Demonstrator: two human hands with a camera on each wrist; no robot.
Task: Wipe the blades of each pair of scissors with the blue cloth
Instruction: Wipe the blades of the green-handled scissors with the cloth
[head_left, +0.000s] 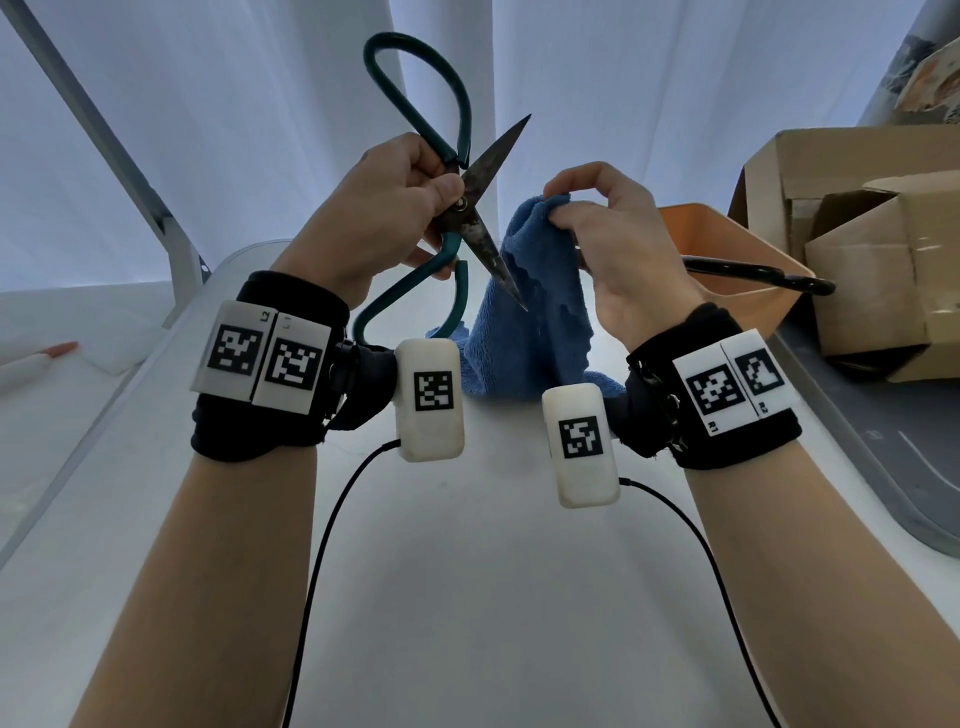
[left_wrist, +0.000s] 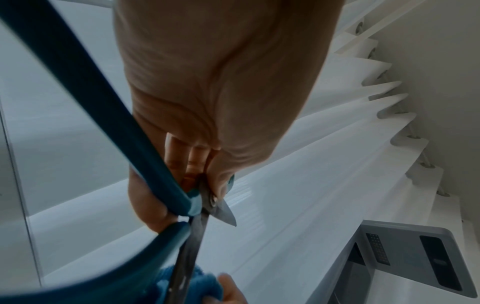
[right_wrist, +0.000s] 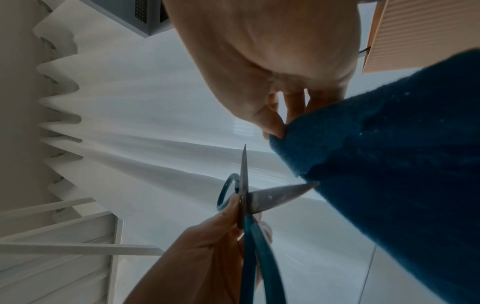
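Observation:
My left hand grips a pair of green-handled scissors at the pivot, held up over the table. The dark, stained blades stand spread apart, one pointing up and right, the other down toward the blue cloth. My right hand pinches the top edge of that cloth, which hangs down to the table. The lower blade tip lies against the cloth's folds. In the left wrist view the scissors reach down to the cloth. The right wrist view shows the open scissors beside the cloth.
An orange bin stands at the right with a black scissor handle sticking out of it. Cardboard boxes sit farther right. A red-tipped pen lies at the far left. White curtains hang behind the table.

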